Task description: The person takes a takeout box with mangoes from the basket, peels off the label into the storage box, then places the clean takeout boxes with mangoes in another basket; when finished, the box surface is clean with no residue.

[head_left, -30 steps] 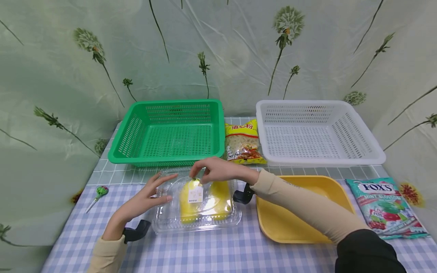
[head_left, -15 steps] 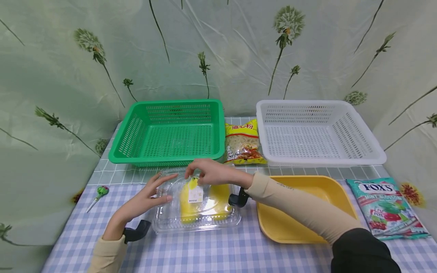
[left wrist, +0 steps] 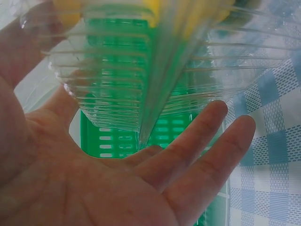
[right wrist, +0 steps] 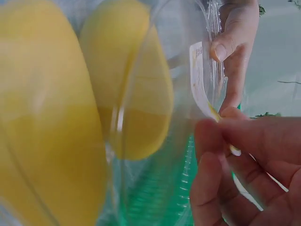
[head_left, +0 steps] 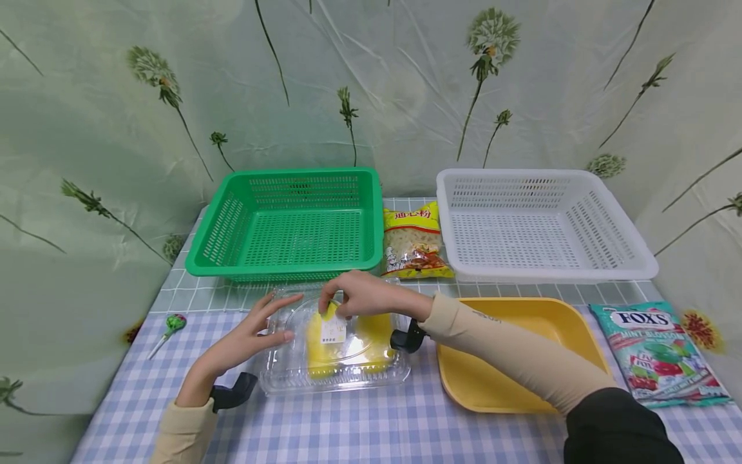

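Note:
A clear plastic clamshell box [head_left: 284, 370] lies closed on the checked cloth, with two yellow mango-shaped fruits [right wrist: 124, 80] inside. On its lid is a white and yellow label sticker [head_left: 333, 331]. My right hand [head_left: 362, 295] reaches over the box and pinches the label's upper end between thumb and fingertips; in the right wrist view that end [right wrist: 211, 110] bends up off the lid. My left hand [head_left: 252, 335] rests along the box's left side, fingers extended, thumb over the lid. Seen in the left wrist view, its fingers [left wrist: 197, 136] lie spread beside the ridged wall.
Behind stand a green basket [head_left: 203, 264] and a white basket [head_left: 545, 274], with a bag of pasta [head_left: 413, 241] between them. A yellow tray [head_left: 464, 386] lies to the right, then a FOX'S candy bag [head_left: 661, 354]. A lollipop [head_left: 172, 327] lies at the left.
My right hand has shifted slightly left, then back a little to the right, and its fingertips have closed on the label's upper end. The left hand and box have stayed in place.

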`<state>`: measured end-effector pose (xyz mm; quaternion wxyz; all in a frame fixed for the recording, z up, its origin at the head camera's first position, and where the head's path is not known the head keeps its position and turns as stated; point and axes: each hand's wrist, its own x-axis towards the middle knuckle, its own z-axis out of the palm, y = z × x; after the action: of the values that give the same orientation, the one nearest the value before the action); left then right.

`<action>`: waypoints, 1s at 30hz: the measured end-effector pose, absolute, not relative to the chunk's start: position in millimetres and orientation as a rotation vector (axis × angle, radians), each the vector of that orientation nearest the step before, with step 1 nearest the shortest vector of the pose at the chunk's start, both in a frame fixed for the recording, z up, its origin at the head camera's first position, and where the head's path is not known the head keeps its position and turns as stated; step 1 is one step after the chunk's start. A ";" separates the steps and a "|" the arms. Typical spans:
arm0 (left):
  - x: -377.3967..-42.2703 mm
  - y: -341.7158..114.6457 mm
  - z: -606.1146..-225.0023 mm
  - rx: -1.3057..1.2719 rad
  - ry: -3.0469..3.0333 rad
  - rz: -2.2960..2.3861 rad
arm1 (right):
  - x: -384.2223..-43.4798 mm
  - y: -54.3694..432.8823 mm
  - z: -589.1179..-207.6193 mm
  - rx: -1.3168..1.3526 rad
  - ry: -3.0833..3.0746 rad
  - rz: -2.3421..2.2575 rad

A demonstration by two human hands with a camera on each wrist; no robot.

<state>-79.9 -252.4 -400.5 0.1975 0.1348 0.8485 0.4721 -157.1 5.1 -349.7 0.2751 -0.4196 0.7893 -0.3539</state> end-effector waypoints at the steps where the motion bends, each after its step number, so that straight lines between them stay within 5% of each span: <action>1: -79.9 -252.4 -400.6 0.377 2.376 1.321 | -156.5 5.3 -349.5 -1.129 2.126 -0.956; 16: -81.1 -252.5 -400.3 0.376 2.381 1.314 | -155.1 29.8 -338.7 -1.104 1.915 -1.244; 30: -79.3 -251.6 -399.1 0.383 2.377 1.324 | -159.7 110.3 -330.3 -0.961 1.990 -1.352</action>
<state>-79.3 -251.6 -399.1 0.1955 0.1367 0.8484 0.4726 -159.7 110.3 -330.3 0.2720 -0.3570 0.7390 -0.5024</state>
